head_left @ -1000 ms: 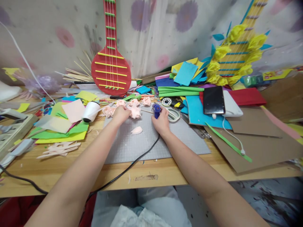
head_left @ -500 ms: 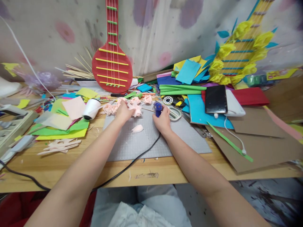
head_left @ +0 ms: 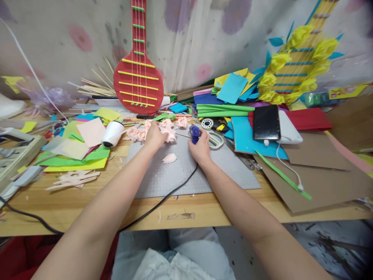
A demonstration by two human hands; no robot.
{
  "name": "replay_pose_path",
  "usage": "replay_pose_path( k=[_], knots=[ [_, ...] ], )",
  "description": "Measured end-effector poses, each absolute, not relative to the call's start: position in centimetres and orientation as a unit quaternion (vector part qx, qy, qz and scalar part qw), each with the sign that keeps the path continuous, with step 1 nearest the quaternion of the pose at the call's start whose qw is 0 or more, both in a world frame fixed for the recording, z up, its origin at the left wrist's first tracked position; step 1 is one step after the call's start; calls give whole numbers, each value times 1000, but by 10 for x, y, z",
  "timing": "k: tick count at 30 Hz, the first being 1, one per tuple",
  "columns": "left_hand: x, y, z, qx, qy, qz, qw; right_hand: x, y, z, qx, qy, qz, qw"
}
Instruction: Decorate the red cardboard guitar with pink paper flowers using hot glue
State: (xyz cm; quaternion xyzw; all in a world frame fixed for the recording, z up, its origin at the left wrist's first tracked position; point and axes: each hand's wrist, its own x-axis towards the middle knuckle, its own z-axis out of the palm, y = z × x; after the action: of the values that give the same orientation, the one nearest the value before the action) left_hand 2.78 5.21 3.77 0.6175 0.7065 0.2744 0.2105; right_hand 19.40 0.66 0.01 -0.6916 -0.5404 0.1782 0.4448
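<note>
My left hand (head_left: pixel 155 136) is among the pale pink crepe-paper flowers (head_left: pixel 136 134) at the back of the grey cutting mat (head_left: pixel 175 181). Its fingers and thumb close on one pink paper flower (head_left: pixel 171 135), though the hand partly hides the grip. On the mat's right side, my right hand (head_left: pixel 200 148) wraps round a blue glue gun (head_left: pixel 195 133) with a black cord (head_left: pixel 171 192) running toward me. A single pink paper petal (head_left: pixel 169 158) lies between my hands. Scissors with pale grey handles (head_left: pixel 216 140) rest just beyond my right hand.
Colored paper sheets (head_left: pixel 78 163), pink strips (head_left: pixel 74 179) and a white cone-shaped object (head_left: pixel 112 134) lie left. A red paper instrument (head_left: pixel 138 85) leans at the back. Right are a phone (head_left: pixel 265 122), cardboard (head_left: pixel 317 182) and a yellow-flowered instrument (head_left: pixel 294 70).
My left hand has shifted slightly right, and the pink flower at its thumb has moved a little with it. My right hand stays in place on the glue gun.
</note>
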Motion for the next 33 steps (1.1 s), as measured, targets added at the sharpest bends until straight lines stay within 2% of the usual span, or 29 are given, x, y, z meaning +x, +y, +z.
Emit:
replay_pose_path(
  k=[3,6,10,16,22,28,33],
  knots=[
    [28,56,32,639,649,369,185,195,8,-1,-683,-547,173,453],
    [27,50,31,669,587,442,110,196,10,-4,-674,-551,166,463],
    [22,24,29,734,519,434,56,197,12,-9,-676,-549,163,463],
    [7,-10,10,854,436,267,91,198,14,-12,-703,-541,175,428],
    [4,-18,4,837,484,233,102,199,14,-11,-705,-549,175,414],
    [5,-16,5,796,504,297,154,200,16,-13,-705,-551,164,414],
    [-6,-6,2,608,580,466,277,197,12,-4,-642,-552,136,515]
  ],
)
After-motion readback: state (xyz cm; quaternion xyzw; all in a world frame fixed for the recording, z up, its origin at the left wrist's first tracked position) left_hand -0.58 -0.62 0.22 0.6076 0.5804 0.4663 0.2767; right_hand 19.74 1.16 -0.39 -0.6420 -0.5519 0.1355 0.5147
